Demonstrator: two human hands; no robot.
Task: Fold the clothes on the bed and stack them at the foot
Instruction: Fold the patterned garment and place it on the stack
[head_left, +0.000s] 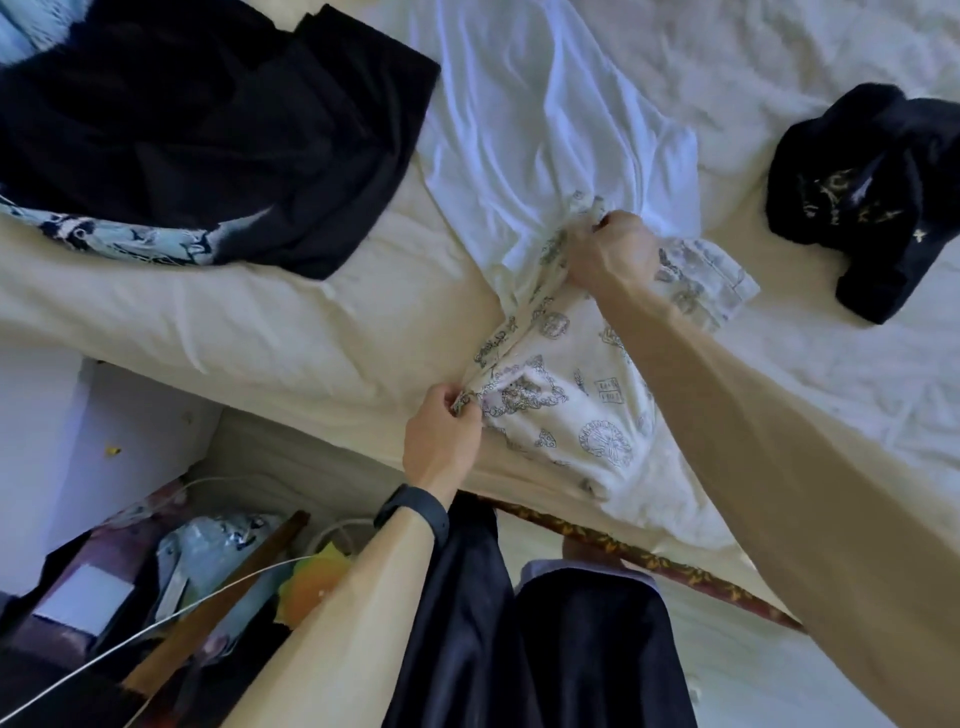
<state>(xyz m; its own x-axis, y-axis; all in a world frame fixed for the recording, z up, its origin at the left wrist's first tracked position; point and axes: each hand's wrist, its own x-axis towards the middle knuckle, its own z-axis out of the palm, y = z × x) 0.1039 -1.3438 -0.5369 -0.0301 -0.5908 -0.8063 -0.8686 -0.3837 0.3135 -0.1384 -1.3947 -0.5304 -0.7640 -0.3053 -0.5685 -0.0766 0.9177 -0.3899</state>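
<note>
Mid-frame, your left hand (441, 426) and right hand (610, 249) each pinch one end of the doubled edge of the white printed garment (571, 400), fingers and thumb clamped on the cloth, so that the edge runs taut between them. The garment lies at the near edge of the bed (311, 322), in the lower middle of the frame, partly folded lengthwise and bunched at its lower end. Its upper end overlaps a plain white garment (545, 130), spread and creased at upper centre. A large black garment (208, 114) lies loose at upper left over a pale blue patterned piece (130, 239); a smaller black garment (872, 208) sits crumpled at the right edge. No neat stack appears anywhere in view, and which end of the bed is the foot cannot be told. The task therefore appears to be at an early stage: one fold is under way, and at least four pieces remain to be folded and stacked.
</note>
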